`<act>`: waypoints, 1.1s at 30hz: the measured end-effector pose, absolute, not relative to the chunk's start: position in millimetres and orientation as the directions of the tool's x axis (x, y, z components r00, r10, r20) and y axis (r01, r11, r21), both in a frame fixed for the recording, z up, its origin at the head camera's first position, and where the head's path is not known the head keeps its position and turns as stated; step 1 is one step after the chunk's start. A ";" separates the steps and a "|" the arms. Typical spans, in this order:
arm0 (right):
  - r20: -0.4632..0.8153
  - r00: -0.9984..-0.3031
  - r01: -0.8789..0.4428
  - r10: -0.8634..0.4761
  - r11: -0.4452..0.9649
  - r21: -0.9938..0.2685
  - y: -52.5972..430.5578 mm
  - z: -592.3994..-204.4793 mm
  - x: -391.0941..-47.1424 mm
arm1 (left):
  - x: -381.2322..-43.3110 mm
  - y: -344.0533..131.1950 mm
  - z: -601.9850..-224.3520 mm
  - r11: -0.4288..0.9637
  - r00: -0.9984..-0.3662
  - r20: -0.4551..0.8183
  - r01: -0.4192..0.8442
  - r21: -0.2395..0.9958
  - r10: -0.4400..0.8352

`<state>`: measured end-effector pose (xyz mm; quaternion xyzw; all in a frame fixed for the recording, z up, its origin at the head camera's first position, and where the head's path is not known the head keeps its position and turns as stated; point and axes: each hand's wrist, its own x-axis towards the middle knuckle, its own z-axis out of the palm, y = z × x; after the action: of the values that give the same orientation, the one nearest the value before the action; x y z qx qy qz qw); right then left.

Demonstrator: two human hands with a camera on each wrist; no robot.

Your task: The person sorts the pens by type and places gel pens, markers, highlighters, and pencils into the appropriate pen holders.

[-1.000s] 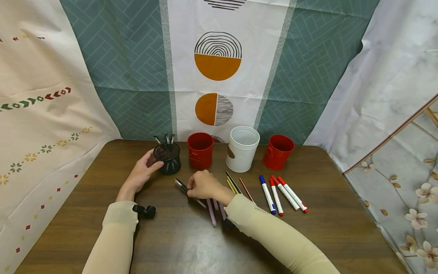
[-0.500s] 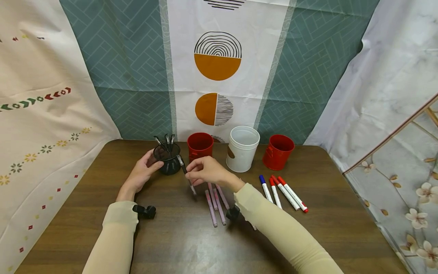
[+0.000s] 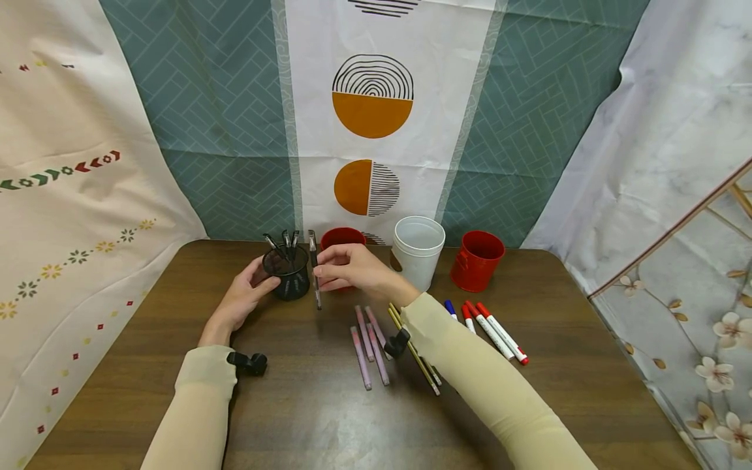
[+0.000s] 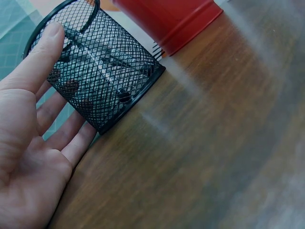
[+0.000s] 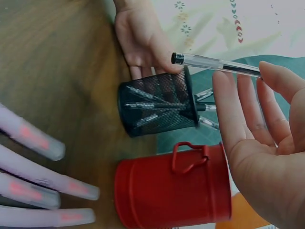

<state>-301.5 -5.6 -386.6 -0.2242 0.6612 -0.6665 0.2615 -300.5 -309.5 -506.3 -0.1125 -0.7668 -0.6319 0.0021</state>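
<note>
Right hand [image 3: 360, 264]: pinching a gel pen [image 5: 207, 62] with thumb and fingertips
Left hand [image 3: 245, 292]: wrapped round the side of a black mesh pen cup [image 3: 292, 286]
Gel pen: skinny clear barrel, dark refill showing, black end; pretty much upright, held off the table just right of the mesh pen cup
Loose stuff: four lilac pens [image 3: 361, 358], yellow pencils [image 3: 424, 371] partly hidden by the right sleeve [image 3: 482, 372], white markers [image 3: 502, 333] with red or blue caps
Mesh pen cup: three pens [image 3: 286, 239] poking out
Other containers: red cup [image 5: 167, 191] mostly behind the right hand, white pot [image 3: 423, 254], second red cup [image 3: 477, 267]
Table [image 3: 294, 421]: dark wood grain, kinda shiny
Room: teal-and-white curtain [image 3: 223, 98] out back, patterned cream cloth [image 3: 64, 111] left, flowery marbled cloth [image 3: 658, 215] right
</note>
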 end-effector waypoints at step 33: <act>0.078 -0.812 -0.079 -0.578 -0.024 -0.997 -49.4 -357.5 -342.6 | -300.8 -310.4 -506.6 0.188 -0.977 0.134 0.165 0.968 0.165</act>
<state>-342.6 -49.4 -357.5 -0.2440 0.6733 -0.6728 0.1855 -300.8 -310.4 -506.6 -0.1071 -0.7708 -0.6281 -0.0003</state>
